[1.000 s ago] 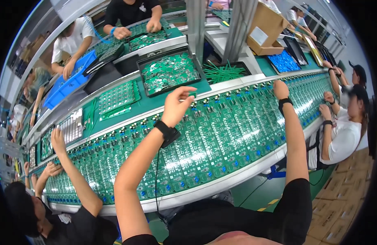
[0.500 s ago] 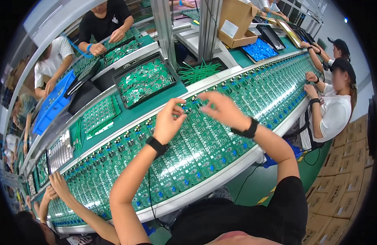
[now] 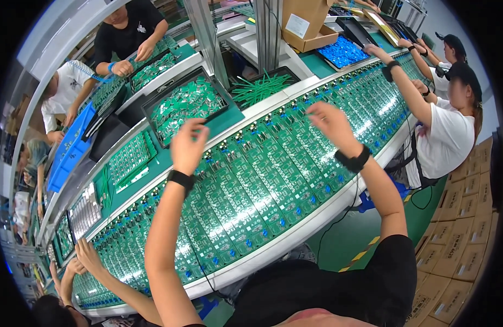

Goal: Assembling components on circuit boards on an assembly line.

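Long white-edged bench [image 3: 251, 264] bearing a row of green rectangular circuit boards [image 3: 267, 185]; alongside, a dark-green flat mat [image 3: 235, 116] supporting a black rectangular tray [image 3: 218, 113] and a green gridded panel [image 3: 128, 158].

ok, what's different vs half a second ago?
Hands parted: left hand went left, up to the near edge of the black tray; right hand went right, over the boards. Too blurred to tell if either took or let go of anything. A co-worker's hand at right now reaches to the blue parts. Tray and green strips stayed put.
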Tool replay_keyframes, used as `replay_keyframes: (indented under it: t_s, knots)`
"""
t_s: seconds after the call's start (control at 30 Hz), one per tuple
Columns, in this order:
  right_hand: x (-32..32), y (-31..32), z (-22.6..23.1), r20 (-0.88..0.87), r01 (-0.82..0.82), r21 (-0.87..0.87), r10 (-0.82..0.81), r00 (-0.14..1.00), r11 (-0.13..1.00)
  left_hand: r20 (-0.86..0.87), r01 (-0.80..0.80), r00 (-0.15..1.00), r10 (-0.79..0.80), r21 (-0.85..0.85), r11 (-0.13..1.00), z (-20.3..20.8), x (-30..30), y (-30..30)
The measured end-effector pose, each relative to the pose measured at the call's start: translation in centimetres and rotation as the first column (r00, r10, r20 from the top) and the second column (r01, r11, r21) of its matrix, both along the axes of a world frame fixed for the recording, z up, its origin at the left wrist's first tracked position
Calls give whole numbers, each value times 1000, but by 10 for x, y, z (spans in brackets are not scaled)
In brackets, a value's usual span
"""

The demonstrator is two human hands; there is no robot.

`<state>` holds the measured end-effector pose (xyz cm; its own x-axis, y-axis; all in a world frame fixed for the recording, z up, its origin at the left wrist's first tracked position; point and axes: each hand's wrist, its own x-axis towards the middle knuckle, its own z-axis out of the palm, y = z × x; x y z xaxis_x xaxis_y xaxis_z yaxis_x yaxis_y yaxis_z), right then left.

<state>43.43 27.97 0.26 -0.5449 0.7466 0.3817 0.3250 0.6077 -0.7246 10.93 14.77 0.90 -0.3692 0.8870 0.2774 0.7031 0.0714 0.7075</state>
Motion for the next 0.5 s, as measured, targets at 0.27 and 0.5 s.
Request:
replay_keyframes:
  t_s: [0.27,0.5]
  knots:
    - [99,82,-41,266,336,-116,-296,917,935,-514,-238,836,193,-23,971,-29,-78,-3]
    - [96,108,-50,31,347,-435,-371,928,831,-407,-168,907,108,-114,979,-34,-76,2]
